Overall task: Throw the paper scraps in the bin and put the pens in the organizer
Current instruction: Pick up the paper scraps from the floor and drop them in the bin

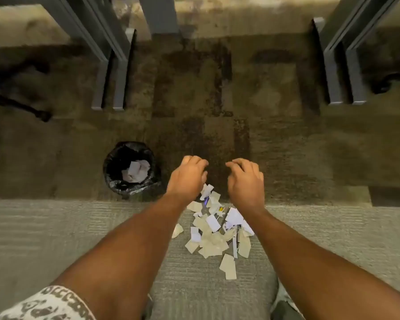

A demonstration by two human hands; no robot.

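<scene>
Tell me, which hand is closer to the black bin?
Left. The left hand hovers just right of the bin; the right hand is farther right, across the pile of paper scraps.

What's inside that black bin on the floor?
The bin has a black liner and holds a few crumpled white paper scraps near the middle. Around them it is dark, so anything underneath or deeper down cannot be seen.

Single head-worn wide-angle view, aimed steeply down and forward at the carpet (pixel 286 158). Both forearms enter from the bottom edge; table legs (pixel 109 84) run along the top.
</scene>
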